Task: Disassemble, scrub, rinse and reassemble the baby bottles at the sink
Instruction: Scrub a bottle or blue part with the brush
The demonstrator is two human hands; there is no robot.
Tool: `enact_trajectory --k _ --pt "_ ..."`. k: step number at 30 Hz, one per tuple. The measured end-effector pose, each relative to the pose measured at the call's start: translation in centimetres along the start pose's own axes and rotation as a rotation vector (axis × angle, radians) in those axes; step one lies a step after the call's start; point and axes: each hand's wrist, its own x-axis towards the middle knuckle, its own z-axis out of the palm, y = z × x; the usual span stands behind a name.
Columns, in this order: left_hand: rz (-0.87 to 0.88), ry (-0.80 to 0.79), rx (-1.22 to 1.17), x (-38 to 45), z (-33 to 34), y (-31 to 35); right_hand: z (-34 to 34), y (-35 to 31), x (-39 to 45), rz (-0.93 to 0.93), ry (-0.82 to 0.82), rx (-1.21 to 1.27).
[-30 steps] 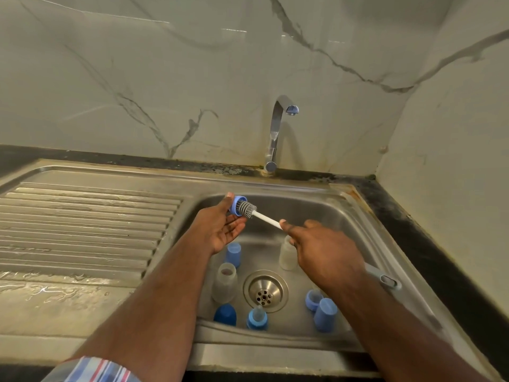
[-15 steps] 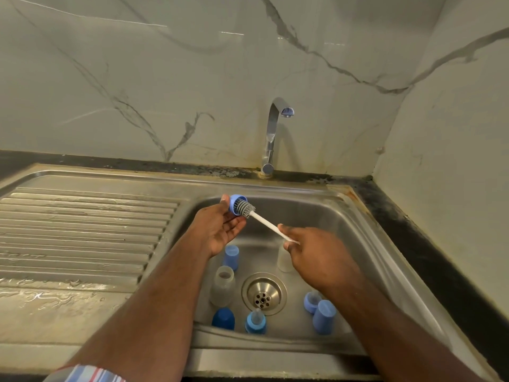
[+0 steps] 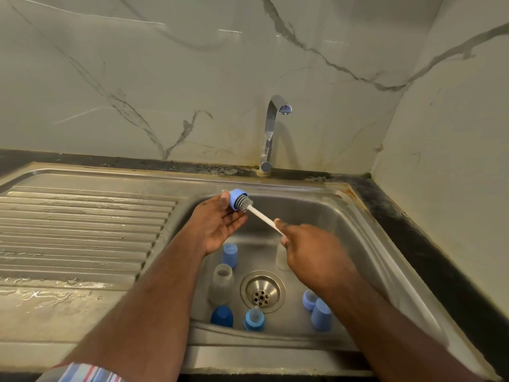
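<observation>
- Left hand (image 3: 217, 224) — palm up, fingertips pinching a blue cap (image 3: 236, 199) above the sink (image 3: 355, 216).
- Right hand (image 3: 308, 252) grips the brush (image 3: 257, 213), its fingers curled.
- Marble walls (image 3: 165, 78) behind the sink.

The right hand (image 3: 311, 252) has slid further up the brush (image 3: 257, 213) handle toward the blue cap (image 3: 236, 199).

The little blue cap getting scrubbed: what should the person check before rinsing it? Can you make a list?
1. Small blue plastic cap held firmly by the left hand: ok.
2. Grey bristled bottle brush with white handle at the cap's opening, gripped by the right hand: ok.
3. Cap scrubbed clean inside: cannot tell.
4. Water running from the curved chrome tap: not ok, none visible.
5. Round steel drain uncovered: ok.
</observation>
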Motion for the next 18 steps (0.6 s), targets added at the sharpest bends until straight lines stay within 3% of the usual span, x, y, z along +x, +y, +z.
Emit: enact_trajectory --k 4,6,9,11,13,16,18 --pt "-0.011 -0.007 0.01 -0.1 0.0 0.0 0.5 -0.7 0.0 -0.046 -0.01 -0.153" --pt "-0.026 -0.018 0.005 -0.1 -0.2 0.0 0.3 -0.8 0.2 0.019 -0.071 0.166" --pt "-0.039 -0.049 0.0 -0.2 -0.3 0.0 0.1 -0.1 0.1 0.302 -0.284 0.942" --pt "-0.04 -0.078 -0.009 -0.1 -0.3 0.0 -0.6 0.4 0.0 0.359 -0.36 1.101" --pt "-0.044 -0.08 -0.006 -0.2 -0.2 0.0 -0.9 0.4 0.1 0.321 -0.312 0.971" --pt "-0.046 -0.051 0.011 0.1 -0.2 -0.2 -0.7 0.4 0.5 0.108 -0.09 0.302" --pt "-0.043 -0.022 0.02 0.2 -0.1 -0.3 -0.4 0.3 0.4 0.008 -0.013 -0.018"
